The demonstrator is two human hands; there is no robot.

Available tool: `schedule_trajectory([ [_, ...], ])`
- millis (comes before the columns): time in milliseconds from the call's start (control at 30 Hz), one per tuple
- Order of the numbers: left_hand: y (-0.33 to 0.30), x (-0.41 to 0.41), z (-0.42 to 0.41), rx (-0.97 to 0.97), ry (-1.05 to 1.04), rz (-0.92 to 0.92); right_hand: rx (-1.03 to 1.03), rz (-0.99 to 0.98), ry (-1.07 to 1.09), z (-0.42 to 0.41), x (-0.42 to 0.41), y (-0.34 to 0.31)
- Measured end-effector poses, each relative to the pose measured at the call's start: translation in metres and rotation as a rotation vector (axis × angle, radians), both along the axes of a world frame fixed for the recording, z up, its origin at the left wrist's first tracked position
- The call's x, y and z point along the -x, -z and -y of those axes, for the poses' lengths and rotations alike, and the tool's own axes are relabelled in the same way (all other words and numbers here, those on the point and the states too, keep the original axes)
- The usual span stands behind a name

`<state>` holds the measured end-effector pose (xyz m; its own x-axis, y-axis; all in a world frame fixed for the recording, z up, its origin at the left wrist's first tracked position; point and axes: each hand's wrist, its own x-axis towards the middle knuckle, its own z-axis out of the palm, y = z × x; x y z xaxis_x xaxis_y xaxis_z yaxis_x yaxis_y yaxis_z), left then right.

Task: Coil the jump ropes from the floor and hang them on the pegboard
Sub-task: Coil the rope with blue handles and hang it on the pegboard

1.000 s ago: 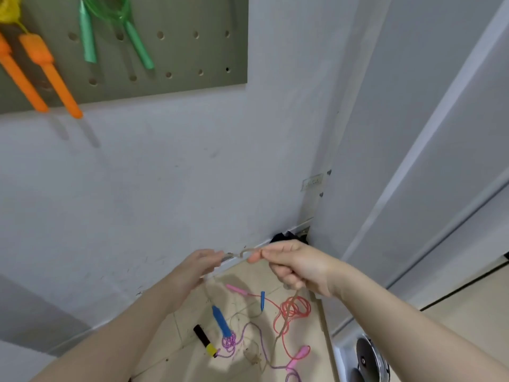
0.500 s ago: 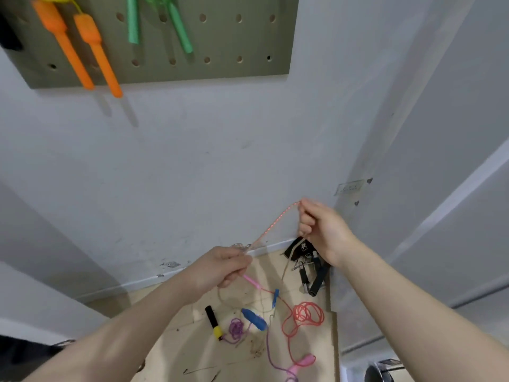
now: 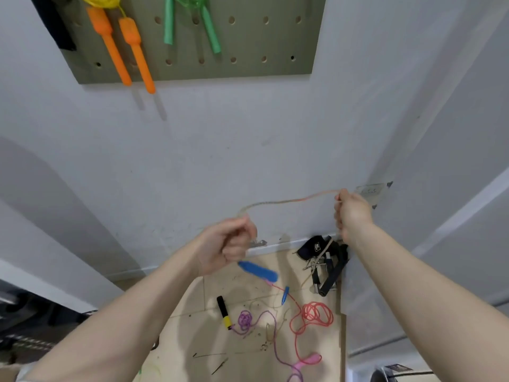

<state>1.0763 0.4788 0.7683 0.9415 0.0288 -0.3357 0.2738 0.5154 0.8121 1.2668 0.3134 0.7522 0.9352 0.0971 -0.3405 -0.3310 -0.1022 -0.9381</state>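
Both hands' curled fingers [image 3: 242, 230] pinch a pale rope [image 3: 289, 201] between them.

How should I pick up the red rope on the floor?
Probably by its pink handle, coming from above: it lies flat on the floor, thick and stiff, at the end of the thin red rope, whose loops would slip and tangle.

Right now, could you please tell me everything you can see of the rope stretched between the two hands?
The thin pale pinkish rope looks blurred and faintly speckled, like braided cord. It arcs loosely in front of the white wall between the left hand, whose curled fingers grip one end, and the raised right hand, which pinches the other. A strand seems to trail down from the right hand toward the floor.
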Motion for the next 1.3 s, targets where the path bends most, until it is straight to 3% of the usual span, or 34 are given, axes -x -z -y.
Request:
schedule_trajectory([
  [33,-0.011,-0.002,0.001,0.101,-0.107,0.136,0.177,0.066,-0.076,0.004,0.001,0.006],
  [100,-0.026,-0.009,0.001,0.122,-0.295,0.285,0.503,0.238,-0.292,0.010,0.007,0.016],
  [233,-0.029,-0.022,-0.009,-0.054,-0.485,0.253,0.863,0.296,-0.999,0.007,0.039,0.008],
  [333,-0.013,-0.029,-0.020,-0.166,-0.534,0.129,0.891,0.307,-1.370,0.006,0.067,-0.017],
  [433,0.000,-0.031,-0.024,-0.436,-0.415,-0.035,0.576,0.219,-1.529,0.009,0.082,-0.051],
  [500,0.002,-0.031,-0.013,-0.496,-0.264,-0.085,0.278,0.251,-1.484,0.011,0.087,-0.076],
  [600,-0.006,-0.033,0.011,-0.490,-0.006,-0.092,-0.038,0.390,-1.085,0.008,0.075,-0.096],
  [700,-0.020,-0.039,0.029,-0.232,0.247,-0.018,-0.082,0.479,-0.647,0.004,0.048,-0.093],
  [800,-0.043,-0.041,0.044,0.061,0.511,0.192,0.020,0.515,-0.472,0.004,0.040,-0.078],
  [867,-0.057,-0.041,0.050,0.105,0.497,0.332,0.151,0.483,-0.568,0.007,0.045,-0.065],
  [933,-0.066,-0.044,0.050,0.076,0.282,0.369,0.174,0.351,-0.804,0.009,0.056,-0.051],
  [1033,-0.062,-0.051,0.035,-0.004,-0.140,0.267,0.218,0.036,-1.156,0.018,0.071,-0.047],
  [1133,-0.038,-0.056,0.012,-0.136,-0.405,0.114,0.351,-0.052,-1.341,0.025,0.083,-0.068],
  [1233,-0.018,-0.051,0.008,-0.478,-0.297,-0.031,0.256,0.098,-1.389,0.029,0.085,-0.096],
  [1300,-0.019,-0.045,0.020,-0.495,-0.101,-0.046,0.134,0.341,-1.227,0.029,0.080,-0.108],
])
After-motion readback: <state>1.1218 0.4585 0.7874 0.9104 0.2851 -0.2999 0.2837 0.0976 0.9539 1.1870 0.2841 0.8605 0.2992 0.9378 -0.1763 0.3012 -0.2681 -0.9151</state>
